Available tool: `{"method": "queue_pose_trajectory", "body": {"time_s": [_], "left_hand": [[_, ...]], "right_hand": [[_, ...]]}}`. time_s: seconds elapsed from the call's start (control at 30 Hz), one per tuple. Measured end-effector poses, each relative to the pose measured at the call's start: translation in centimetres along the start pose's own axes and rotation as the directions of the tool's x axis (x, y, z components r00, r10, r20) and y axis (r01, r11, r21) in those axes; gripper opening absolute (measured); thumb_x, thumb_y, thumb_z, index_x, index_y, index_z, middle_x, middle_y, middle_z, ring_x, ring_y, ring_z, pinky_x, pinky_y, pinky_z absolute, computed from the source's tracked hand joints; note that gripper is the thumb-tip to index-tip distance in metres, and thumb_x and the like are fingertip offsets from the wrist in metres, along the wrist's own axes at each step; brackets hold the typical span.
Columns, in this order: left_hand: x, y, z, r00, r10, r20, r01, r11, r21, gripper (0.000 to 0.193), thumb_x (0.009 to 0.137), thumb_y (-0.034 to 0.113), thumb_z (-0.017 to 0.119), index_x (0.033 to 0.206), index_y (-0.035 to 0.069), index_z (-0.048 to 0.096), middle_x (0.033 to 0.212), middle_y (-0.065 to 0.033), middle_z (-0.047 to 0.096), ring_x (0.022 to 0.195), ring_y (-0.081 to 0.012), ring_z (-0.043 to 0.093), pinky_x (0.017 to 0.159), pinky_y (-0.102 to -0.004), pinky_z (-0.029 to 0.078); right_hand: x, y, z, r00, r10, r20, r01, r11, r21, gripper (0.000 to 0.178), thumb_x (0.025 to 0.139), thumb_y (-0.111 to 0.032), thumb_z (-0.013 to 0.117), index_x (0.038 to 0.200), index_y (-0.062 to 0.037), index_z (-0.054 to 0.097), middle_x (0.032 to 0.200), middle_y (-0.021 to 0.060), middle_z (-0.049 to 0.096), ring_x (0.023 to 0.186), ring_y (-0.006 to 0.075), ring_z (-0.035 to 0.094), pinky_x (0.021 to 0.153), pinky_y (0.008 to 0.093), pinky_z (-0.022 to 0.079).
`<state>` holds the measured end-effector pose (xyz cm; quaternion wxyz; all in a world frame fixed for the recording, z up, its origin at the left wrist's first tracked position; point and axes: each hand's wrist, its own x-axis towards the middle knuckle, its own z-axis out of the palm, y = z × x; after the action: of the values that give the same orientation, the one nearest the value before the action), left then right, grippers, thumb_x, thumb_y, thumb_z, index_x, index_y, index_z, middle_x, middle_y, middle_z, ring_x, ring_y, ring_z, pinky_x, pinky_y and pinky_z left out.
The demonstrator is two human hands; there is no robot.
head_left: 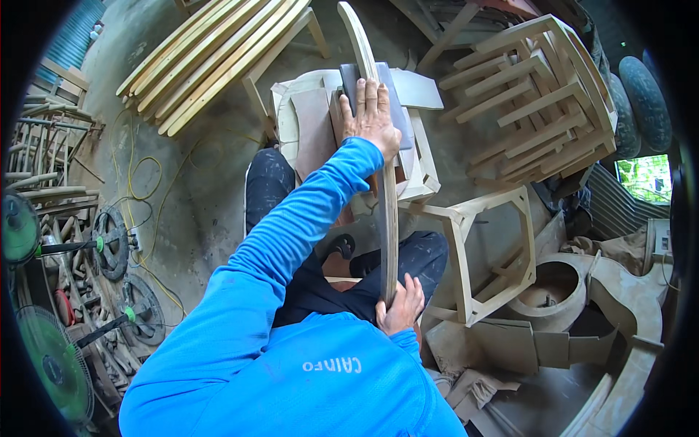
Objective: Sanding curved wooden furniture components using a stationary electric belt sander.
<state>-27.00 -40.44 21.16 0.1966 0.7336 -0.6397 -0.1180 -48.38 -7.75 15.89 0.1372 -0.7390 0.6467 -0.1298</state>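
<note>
Head view shows left hand (375, 124) laid flat on curved slat (389, 226), right hand (400, 307) gripping it, above concrete floor (207, 197).

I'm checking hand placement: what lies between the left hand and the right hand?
The curved wooden strip runs from left hand to right hand, in the head view.

- Curved slat (389, 233): long, narrow, pale bare wood, streaked brownish along its side.
- Pose: lengthwise to the view; far end narrowed, bowing left; near stretch almost straight.
- Position: middle crosses on top of a flat dark-grey pad (397, 102), partly covered; far end projects past the pad, near end reaches back well clear of it.
</note>
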Motion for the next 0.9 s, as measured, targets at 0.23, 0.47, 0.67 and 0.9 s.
{"method": "queue_pose_trajectory", "body": {"time_s": [0.23,0.47,0.67,0.9], "left_hand": [[6.7,-1.5,0.0,0.999,-0.028,0.016,0.029,0.998,-0.06,0.089,0.086,0.032,0.054,0.163,0.007,0.018,0.172,-0.0132,0.009,0.16,-0.0286,0.002,0.126,-0.0564,-0.001],[18.2,-5.6,0.7,0.997,-0.073,-0.027,0.07,0.992,-0.11,0.083,0.091,0.035,0.052,0.164,0.013,0.019,0.172,-0.0106,0.01,0.159,-0.0288,0.006,0.126,-0.0577,0.005],[27.5,-10.1,-0.2,0.989,-0.095,0.113,0.122,0.955,-0.27,0.082,0.092,0.041,0.045,0.164,0.011,0.017,0.173,-0.0093,0.002,0.159,-0.0325,0.004,0.127,-0.0548,0.008],[36.8,-13.1,3.6,0.926,-0.378,-0.017,0.34,0.852,-0.398,0.099,0.089,0.043,0.06,0.164,0.013,0.004,0.168,-0.023,0.017,0.157,-0.04,0.011,0.125,-0.0597,0.007]], "right_hand": [[9.8,-2.8,0.6,0.985,-0.074,-0.154,0.079,0.997,0.024,0.067,0.078,-0.017,0.077,0.14,-0.006,0.052,0.159,0.0224,0.034,0.146,0.0432,0.03,0.119,0.055,0.025],[20.7,-6.4,-1.0,0.975,-0.134,-0.179,0.134,0.991,-0.012,0.064,0.081,-0.017,0.075,0.139,-0.0039,0.052,0.159,0.0228,0.032,0.148,0.0447,0.026,0.119,0.057,0.022],[30.4,-9.6,-0.9,0.964,-0.193,-0.185,0.172,0.978,-0.122,0.06,0.082,-0.021,0.072,0.136,-0.0024,0.054,0.159,0.022,0.032,0.149,0.0439,0.024,0.119,0.0566,0.021],[40.4,-11.5,0.3,0.964,-0.199,-0.179,0.163,0.967,-0.196,0.057,0.085,-0.028,0.071,0.132,0.0002,0.057,0.157,0.0211,0.036,0.148,0.0408,0.026,0.121,0.0556,0.019]]}}
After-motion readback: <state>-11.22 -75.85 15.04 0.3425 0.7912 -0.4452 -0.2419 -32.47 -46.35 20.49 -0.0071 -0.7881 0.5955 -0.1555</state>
